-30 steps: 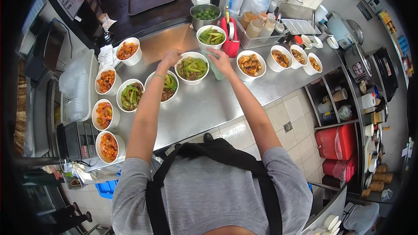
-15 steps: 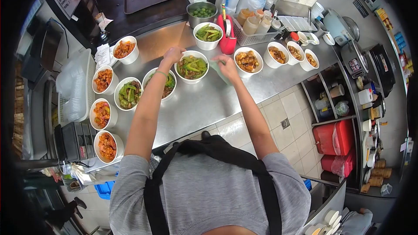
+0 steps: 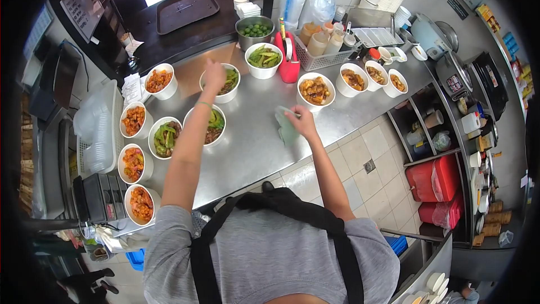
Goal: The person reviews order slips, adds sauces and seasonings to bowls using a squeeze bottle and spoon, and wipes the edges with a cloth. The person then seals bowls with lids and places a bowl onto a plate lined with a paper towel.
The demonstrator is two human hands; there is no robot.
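My left hand (image 3: 214, 77) is over the left rim of a white bowl (image 3: 229, 97) of green peppers and meat. Its fingers are smeared by motion, so I cannot tell whether they grip the rim. My right hand (image 3: 302, 120) pinches a pale green cloth (image 3: 287, 128) above the steel counter (image 3: 247, 135). Beneath my left forearm, a similar bowl (image 3: 215, 126) is partly hidden. Another pepper bowl (image 3: 164, 138) sits to its left, and one more (image 3: 263, 61) stands farther back. Right of the cloth is a bowl of brown glazed pieces (image 3: 316, 91).
Several bowls of orange-red food (image 3: 134, 163) line the counter's left end. More bowls of brown food (image 3: 352, 80) run along the right. A red holder (image 3: 288, 66), a pot of green fruit (image 3: 254, 28) and a basket of sauce bottles (image 3: 320, 59) stand behind.
The pepper bowl by my left hand has moved left and farther back on the counter. My right hand has drawn the cloth nearer to me. The head view has shifted slightly.
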